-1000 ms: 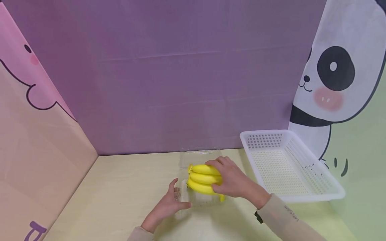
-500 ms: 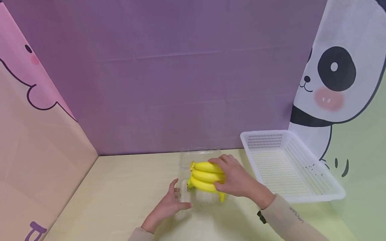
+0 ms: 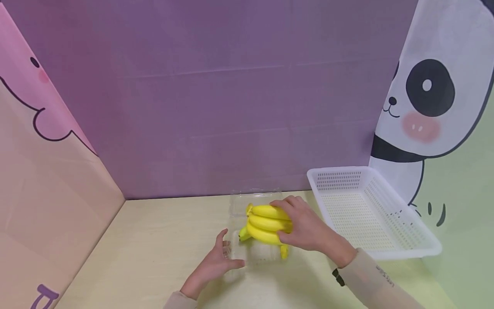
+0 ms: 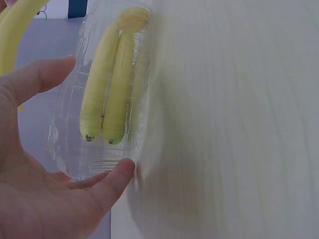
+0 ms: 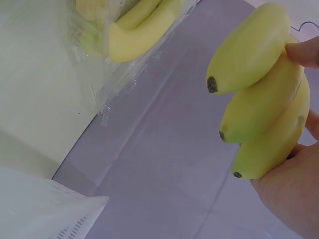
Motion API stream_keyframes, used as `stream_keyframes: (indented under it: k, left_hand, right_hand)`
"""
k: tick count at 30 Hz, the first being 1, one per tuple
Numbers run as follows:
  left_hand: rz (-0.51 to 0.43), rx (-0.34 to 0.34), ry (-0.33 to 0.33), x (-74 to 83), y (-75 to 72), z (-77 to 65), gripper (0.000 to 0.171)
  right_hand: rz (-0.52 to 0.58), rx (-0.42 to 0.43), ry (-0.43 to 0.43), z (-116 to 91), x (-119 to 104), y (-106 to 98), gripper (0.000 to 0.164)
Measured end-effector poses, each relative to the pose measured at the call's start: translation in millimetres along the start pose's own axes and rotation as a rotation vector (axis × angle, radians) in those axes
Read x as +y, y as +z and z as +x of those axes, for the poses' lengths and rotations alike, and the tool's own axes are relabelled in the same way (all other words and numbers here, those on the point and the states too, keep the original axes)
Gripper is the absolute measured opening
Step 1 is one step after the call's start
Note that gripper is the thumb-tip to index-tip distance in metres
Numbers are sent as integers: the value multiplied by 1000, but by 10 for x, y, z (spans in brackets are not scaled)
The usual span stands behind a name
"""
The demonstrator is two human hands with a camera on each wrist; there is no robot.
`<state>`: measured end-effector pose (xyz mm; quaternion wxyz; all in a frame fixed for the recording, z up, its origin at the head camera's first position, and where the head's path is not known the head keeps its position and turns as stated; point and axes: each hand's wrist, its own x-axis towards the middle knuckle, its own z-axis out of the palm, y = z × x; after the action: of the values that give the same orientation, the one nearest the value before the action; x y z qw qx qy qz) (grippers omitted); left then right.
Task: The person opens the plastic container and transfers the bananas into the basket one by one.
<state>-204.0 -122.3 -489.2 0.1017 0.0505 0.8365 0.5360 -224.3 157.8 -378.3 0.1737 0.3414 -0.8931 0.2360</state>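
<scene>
A bunch of yellow bananas [image 3: 266, 223] is raised over a hinged clear plastic clamshell box [image 3: 236, 253]. My right hand [image 3: 305, 225] grips the bunch from its right side. Three dark-tipped ends [image 5: 212, 84] show in the right wrist view. More bananas [image 4: 109, 84] lie inside the box, mostly covered by the raised bunch in the head view. My left hand [image 3: 212, 264] rests at the box's near left corner, thumb and fingers spread and fairly straight. One fingertip [image 4: 127, 167] lies right at the box's bottom edge.
A white perforated plastic basket [image 3: 359, 214] stands to the right on the pale wooden table [image 3: 154, 249]. The box's lid [image 3: 251, 199] lies folded back near the purple back wall [image 3: 231, 107]. Printed side panels [image 3: 436, 128] border the table.
My right hand has moved the bananas slightly up and to the right, uncovering more of a banana end underneath. My left hand has stayed at the box.
</scene>
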Motion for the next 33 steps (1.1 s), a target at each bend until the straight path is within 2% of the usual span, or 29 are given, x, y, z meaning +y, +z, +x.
stream_keyframes:
  k: [12,26,33]
  left_hand:
    - [-5,-19,13,8,-14,-6,114]
    - [-25,-26,15,-6,-19,-4,113]
    - [-21,-28,14,-10,-20,2,113]
  right_hand:
    - [0,-20,55,-29,47,-84,62]
    - [-54,24,17,-62,170,-151,61]
    - [-65,20,35,-84,198,-205,60]
